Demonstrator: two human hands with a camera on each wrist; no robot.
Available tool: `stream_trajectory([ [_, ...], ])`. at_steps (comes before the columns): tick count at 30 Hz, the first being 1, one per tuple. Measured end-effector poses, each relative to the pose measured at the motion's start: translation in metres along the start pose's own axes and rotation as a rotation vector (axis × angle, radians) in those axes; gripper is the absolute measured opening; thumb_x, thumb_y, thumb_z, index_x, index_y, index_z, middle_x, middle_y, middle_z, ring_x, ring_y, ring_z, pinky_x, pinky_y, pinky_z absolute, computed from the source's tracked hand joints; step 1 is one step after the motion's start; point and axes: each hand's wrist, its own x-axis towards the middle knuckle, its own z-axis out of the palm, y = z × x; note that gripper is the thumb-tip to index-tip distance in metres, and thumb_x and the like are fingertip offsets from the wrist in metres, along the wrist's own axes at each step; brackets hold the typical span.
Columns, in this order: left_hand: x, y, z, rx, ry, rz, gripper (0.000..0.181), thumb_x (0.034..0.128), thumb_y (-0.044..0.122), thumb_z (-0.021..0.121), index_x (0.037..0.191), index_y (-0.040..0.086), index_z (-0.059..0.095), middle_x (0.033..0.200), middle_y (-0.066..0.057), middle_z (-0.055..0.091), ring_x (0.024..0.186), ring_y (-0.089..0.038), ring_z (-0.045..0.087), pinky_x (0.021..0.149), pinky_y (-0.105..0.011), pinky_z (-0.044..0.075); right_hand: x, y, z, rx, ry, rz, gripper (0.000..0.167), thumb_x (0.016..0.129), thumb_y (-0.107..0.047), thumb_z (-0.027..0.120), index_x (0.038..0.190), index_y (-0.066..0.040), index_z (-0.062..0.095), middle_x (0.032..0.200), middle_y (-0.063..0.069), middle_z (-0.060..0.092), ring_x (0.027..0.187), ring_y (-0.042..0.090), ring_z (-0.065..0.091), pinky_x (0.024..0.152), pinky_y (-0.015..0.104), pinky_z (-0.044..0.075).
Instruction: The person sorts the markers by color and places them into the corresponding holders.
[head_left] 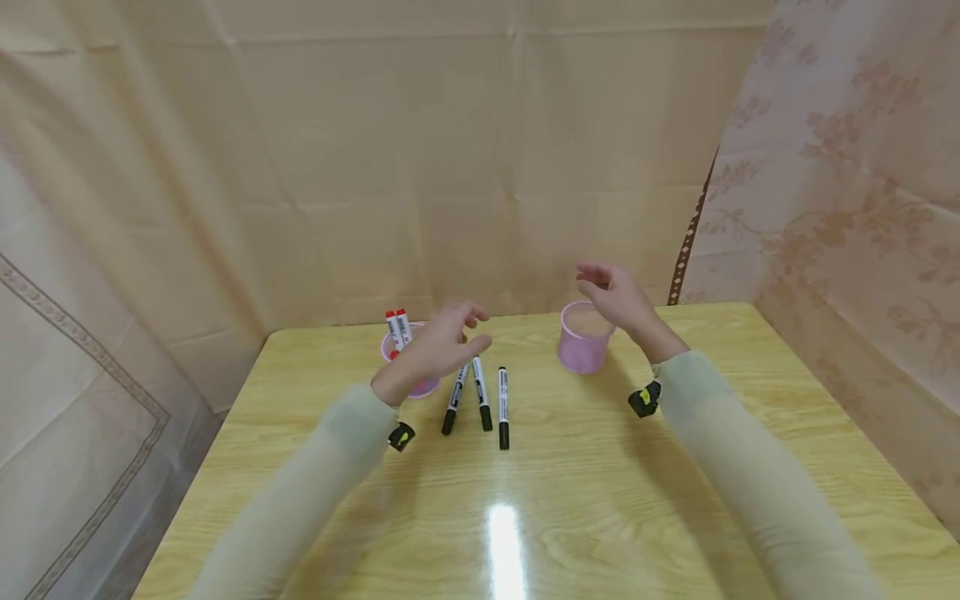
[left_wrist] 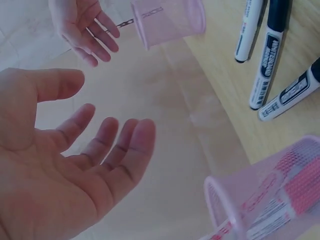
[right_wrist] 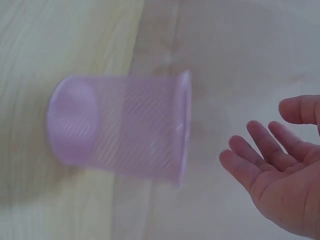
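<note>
My left hand (head_left: 442,342) hovers by a pink mesh cup with red-capped markers (head_left: 400,327), its fingers loosely bent around nothing; it partly covers that cup in the head view. Three black-capped markers (head_left: 503,408) lie on the table just right of it. Above the rim of a second pink cup (head_left: 582,350), which stands upright with no pens visible inside, my right hand (head_left: 615,296) is held with relaxed fingers. The right wrist view shows a gap between this hand (right_wrist: 285,175) and the cup (right_wrist: 135,125).
The wooden table (head_left: 585,517) has its back edge against a beige curtain (head_left: 375,167). A patterned pinkish curtain (head_left: 862,192) hangs at the right, and a pale cloth with a decorated band (head_left: 67,400) hangs at the left.
</note>
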Motion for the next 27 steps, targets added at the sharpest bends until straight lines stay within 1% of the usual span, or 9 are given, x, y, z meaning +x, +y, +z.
stream_trajectory([
  [3,0.002,-0.007,0.009,-0.051,-0.040,-0.024,0.042,0.1022,0.023,0.060,0.137,0.000,0.051,0.134,-0.018,0.055,0.122,-0.033,0.054,0.099,-0.046,0.050,-0.001,0.012,-0.004,-0.021,0.031,0.009,0.048,0.106,-0.021,0.052,0.148,0.003,0.045,0.145,0.023,0.052,0.133,0.039,0.048,0.113,0.051,0.038],
  [6,0.005,-0.012,0.018,-0.086,-0.066,-0.065,0.040,0.1021,0.024,0.060,0.135,0.002,0.052,0.129,-0.016,0.057,0.119,-0.031,0.055,0.096,-0.044,0.051,-0.001,0.025,-0.007,-0.039,0.057,0.026,0.049,0.107,-0.023,0.050,0.148,0.003,0.045,0.146,0.024,0.050,0.134,0.040,0.046,0.114,0.051,0.036],
  [9,0.008,-0.016,0.026,-0.078,-0.085,-0.112,0.036,0.1014,0.025,0.061,0.131,0.005,0.055,0.117,-0.012,0.062,0.104,-0.025,0.060,0.085,-0.038,0.054,0.000,0.039,-0.006,-0.053,0.084,0.031,0.049,0.107,-0.024,0.049,0.146,0.005,0.046,0.145,0.025,0.051,0.133,0.042,0.047,0.113,0.052,0.036],
  [11,0.010,-0.019,0.032,-0.053,-0.106,-0.131,0.034,0.1013,0.025,0.061,0.128,0.005,0.057,0.108,-0.011,0.064,0.091,-0.022,0.061,0.076,-0.034,0.054,0.002,0.048,-0.005,-0.054,0.098,0.032,0.047,0.107,-0.024,0.049,0.145,0.005,0.048,0.142,0.026,0.052,0.131,0.043,0.048,0.112,0.053,0.038],
  [13,0.012,-0.022,0.038,-0.037,-0.122,-0.151,0.032,0.1011,0.025,0.061,0.126,0.005,0.058,0.102,-0.009,0.064,0.080,-0.018,0.060,0.068,-0.030,0.052,0.003,0.057,-0.003,-0.064,0.111,0.027,0.046,0.107,-0.023,0.050,0.142,0.007,0.050,0.139,0.027,0.055,0.129,0.044,0.050,0.110,0.054,0.040],
  [17,0.018,-0.028,0.051,-0.030,-0.159,-0.195,0.028,0.1015,0.025,0.060,0.121,0.005,0.059,0.097,-0.008,0.063,0.059,-0.012,0.054,0.053,-0.026,0.048,0.006,0.070,0.001,-0.100,0.098,0.037,0.050,0.108,-0.028,0.048,0.142,0.008,0.049,0.137,0.029,0.055,0.127,0.045,0.051,0.109,0.054,0.041],
  [19,0.020,-0.031,0.057,-0.030,-0.182,-0.218,0.027,0.1018,0.026,0.060,0.120,0.006,0.060,0.088,-0.005,0.061,0.050,-0.011,0.049,0.047,-0.025,0.045,0.006,0.075,0.003,-0.118,0.086,0.041,0.052,0.109,-0.030,0.046,0.142,0.009,0.049,0.135,0.030,0.056,0.125,0.046,0.052,0.107,0.054,0.043],
  [24,0.024,-0.034,0.065,-0.025,-0.209,-0.260,0.025,0.1013,0.025,0.061,0.118,0.007,0.061,0.064,0.001,0.051,0.043,-0.009,0.042,0.042,-0.023,0.038,0.009,0.080,0.010,-0.077,0.063,0.071,0.052,0.109,-0.030,0.045,0.139,0.012,0.049,0.129,0.033,0.058,0.114,0.046,0.060,0.098,0.052,0.051],
  [27,0.025,-0.035,0.066,-0.006,-0.196,-0.279,0.027,0.0992,0.025,0.064,0.119,0.007,0.061,0.066,0.002,0.053,0.045,-0.009,0.044,0.043,-0.024,0.040,0.011,0.082,0.016,-0.074,0.048,0.079,0.052,0.110,-0.032,0.043,0.136,0.011,0.051,0.127,0.033,0.059,0.111,0.046,0.061,0.095,0.050,0.051],
])
